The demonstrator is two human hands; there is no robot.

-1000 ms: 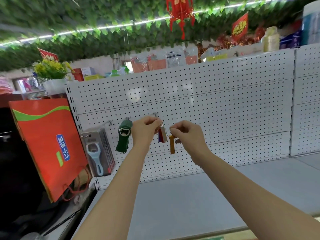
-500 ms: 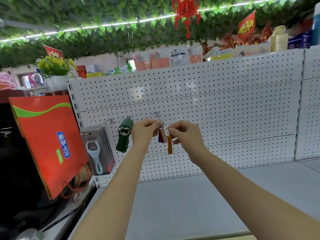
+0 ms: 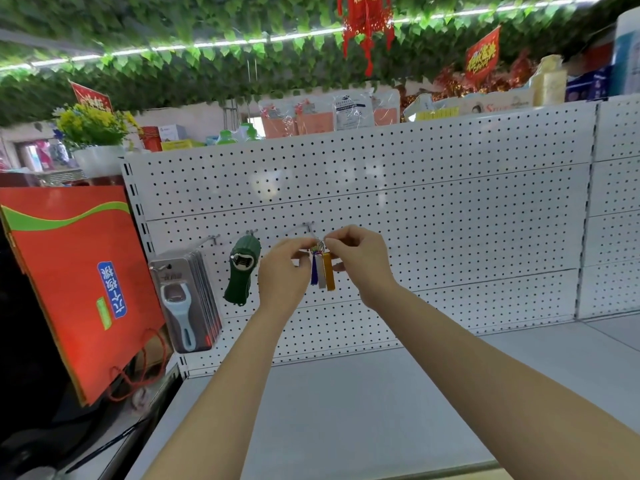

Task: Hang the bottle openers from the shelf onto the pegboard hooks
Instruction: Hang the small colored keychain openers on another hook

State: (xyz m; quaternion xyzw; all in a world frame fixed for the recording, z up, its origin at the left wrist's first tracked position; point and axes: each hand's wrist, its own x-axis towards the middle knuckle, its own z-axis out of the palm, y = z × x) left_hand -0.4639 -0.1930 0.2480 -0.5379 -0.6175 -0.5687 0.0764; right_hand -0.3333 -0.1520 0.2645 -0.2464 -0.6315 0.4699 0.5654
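A white pegboard carries a row of metal hooks. At the third hook hang a blue opener, a silver one and a gold bottle opener, side by side. My right hand pinches the ring of the gold opener at the hook's tip. My left hand pinches the hook's tip and the rings from the left. A green bottle-shaped opener hangs from the hook to the left.
Carded blue-handled openers hang in a stack at the board's left end. A red paper bag stands left of them. The grey shelf runs below the pegboard. Goods and flowers line the top.
My right hand has carried the gold opener up and left to the hook, so that it now hangs beside the blue and silver ones. The view shifted slightly.
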